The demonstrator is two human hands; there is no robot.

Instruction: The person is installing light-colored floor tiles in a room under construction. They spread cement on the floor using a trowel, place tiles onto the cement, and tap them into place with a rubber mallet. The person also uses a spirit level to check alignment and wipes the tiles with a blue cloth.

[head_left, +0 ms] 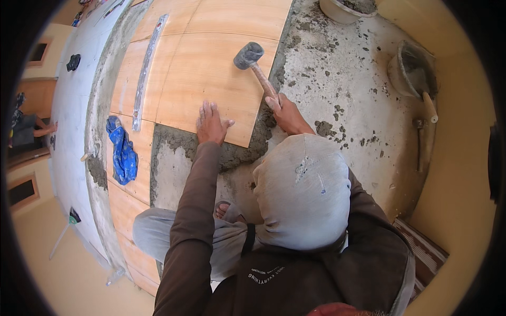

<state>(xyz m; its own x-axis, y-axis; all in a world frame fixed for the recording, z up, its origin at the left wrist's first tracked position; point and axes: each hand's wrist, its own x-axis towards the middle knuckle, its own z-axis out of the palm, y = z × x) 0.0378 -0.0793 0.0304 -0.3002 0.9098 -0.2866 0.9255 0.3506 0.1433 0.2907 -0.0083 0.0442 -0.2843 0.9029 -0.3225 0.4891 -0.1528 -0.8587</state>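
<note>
Rubber mallet (249, 56) with a dark grey head and wooden handle, gripped in the person's right hand (289, 115), fingers closed around the handle. Its head is over a large wood-look floor tile (226, 87); whether it touches the tile is hard to tell. The left hand (211, 125) is open and empty, laid palm down near the tile's lower edge, fingers spread and thumb pointing right. Wet grey mortar (240, 155) shows along that edge and the right side. To the left, a long silver straightedge (149, 73) lies on neighbouring tiles, with a crumpled blue cloth (123, 152) below it. Right of the tile, grey crumbs dot the concrete floor (316, 58). A pale bucket (342, 15) sits at the top; another bucket (401, 79) stands beside the yellow wall (461, 158), a hammer (420, 142) nearby. At far left, another person (26, 129) is partly visible.
</note>
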